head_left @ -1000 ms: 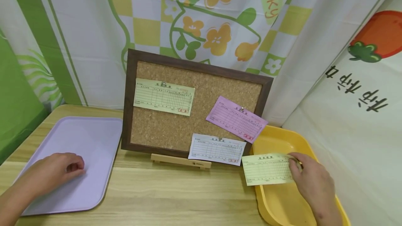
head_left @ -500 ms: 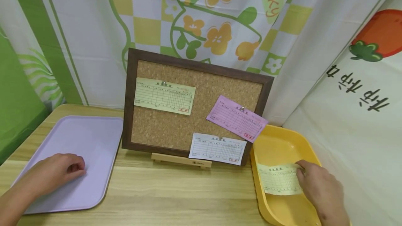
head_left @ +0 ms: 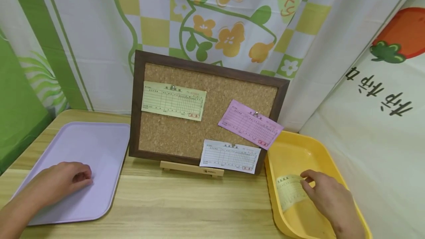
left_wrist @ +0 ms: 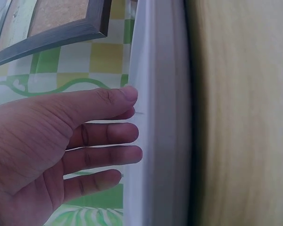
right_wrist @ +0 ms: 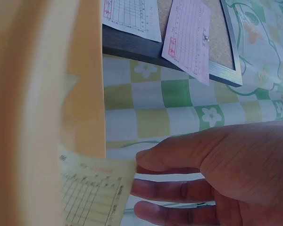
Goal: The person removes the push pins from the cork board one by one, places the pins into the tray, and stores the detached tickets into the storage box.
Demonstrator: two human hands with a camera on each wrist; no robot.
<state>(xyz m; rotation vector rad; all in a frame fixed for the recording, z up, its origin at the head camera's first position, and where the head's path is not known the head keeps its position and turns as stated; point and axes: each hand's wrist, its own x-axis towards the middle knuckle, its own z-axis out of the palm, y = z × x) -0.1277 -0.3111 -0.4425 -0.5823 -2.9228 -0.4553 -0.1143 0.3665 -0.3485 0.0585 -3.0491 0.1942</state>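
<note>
My right hand (head_left: 332, 198) is over the yellow tray (head_left: 295, 152), its thumb and forefinger spread apart. A pale yellow receipt slip (head_left: 289, 191) lies tilted inside that tray, just left of the fingertips. In the right wrist view the thumb tip is right at a corner of the slip (right_wrist: 96, 188). At the left, my left hand (head_left: 63, 183) is over the lilac tray (head_left: 93, 143); its fingers curl loosely around nothing. The left wrist view shows those fingertips (left_wrist: 132, 133) close to the tray's pale surface.
Between the trays, a framed cork board (head_left: 172, 135) leans on a small wooden stand (head_left: 190, 169). Pinned to it are a yellow slip (head_left: 172, 102), a pink slip (head_left: 249, 124) and a white slip (head_left: 229, 158). A patterned curtain (head_left: 96, 47) hangs behind the wooden table (head_left: 186, 209).
My right hand has lowered the yellow receipt slip from in front of the board into the yellow tray and let it go, its fingers now parted. The left hand has stayed nearly still.
</note>
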